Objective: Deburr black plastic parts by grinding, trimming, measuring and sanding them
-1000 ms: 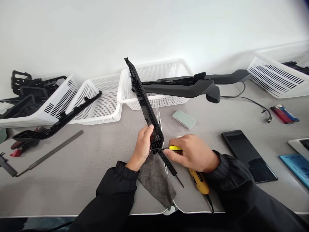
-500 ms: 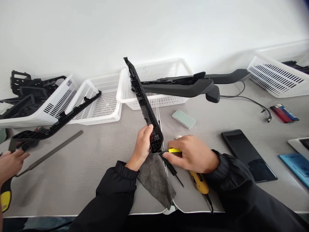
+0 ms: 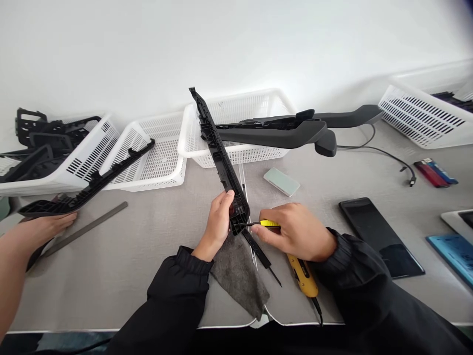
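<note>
My left hand (image 3: 216, 224) is closed round the lower part of a long black plastic trim piece (image 3: 221, 160), its ribbed inner side showing, the far end pointing up and away. Between the fingers of my right hand (image 3: 298, 231) is a yellow-and-black-handled tool (image 3: 270, 224) with a thin metal tip. That tip lies over the ribs at the trim's near end; whether it touches them I cannot tell. A grey cloth (image 3: 240, 283) is spread below. Beside it lies a slim black tool (image 3: 258, 250), and a yellow corded tool (image 3: 303, 277) rests under my right wrist.
White baskets (image 3: 158, 185) line the wall. Black trim pieces (image 3: 281, 135) lie across the middle one. A phone (image 3: 380, 236), a pale green block (image 3: 281, 181) and lighters (image 3: 436, 173) sit rightward. At left, another person's hand (image 3: 55, 224) holds similar trim near a flat file (image 3: 88, 228).
My right hand has shifted slightly, bringing the tool's tip up from the trim's lower edge onto its ribbed end. The other person's hand has moved right, under their trim piece.
</note>
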{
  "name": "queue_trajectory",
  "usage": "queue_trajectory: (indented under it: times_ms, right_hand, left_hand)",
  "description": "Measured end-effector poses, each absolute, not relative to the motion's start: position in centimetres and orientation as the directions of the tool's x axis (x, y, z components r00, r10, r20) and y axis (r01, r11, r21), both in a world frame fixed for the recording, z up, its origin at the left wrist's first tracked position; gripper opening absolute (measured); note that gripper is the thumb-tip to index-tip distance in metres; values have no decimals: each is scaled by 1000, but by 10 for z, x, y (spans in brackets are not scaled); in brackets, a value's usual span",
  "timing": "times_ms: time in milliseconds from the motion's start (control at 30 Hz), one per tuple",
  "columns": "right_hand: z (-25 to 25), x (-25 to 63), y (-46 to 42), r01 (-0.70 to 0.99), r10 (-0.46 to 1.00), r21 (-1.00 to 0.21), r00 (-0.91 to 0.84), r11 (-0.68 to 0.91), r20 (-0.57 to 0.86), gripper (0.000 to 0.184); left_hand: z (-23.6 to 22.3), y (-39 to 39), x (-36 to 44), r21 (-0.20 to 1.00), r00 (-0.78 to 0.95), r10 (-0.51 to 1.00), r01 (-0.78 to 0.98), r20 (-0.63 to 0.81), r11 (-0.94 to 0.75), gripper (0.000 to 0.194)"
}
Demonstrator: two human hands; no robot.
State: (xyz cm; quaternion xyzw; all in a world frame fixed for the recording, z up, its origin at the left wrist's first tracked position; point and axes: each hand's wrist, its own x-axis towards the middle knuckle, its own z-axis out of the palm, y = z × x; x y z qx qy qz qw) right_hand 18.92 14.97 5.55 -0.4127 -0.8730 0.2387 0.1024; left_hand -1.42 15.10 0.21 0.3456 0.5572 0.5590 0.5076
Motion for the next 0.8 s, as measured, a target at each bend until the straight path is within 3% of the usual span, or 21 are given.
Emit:
queue_trajectory:
  times_ms: [800]
  right_hand:
    - [57, 185, 145, 695, 768, -452, -640, 559, -34, 51]
  left_hand:
    - [3, 149, -16, 975, -240, 951, -152, -195, 161, 45]
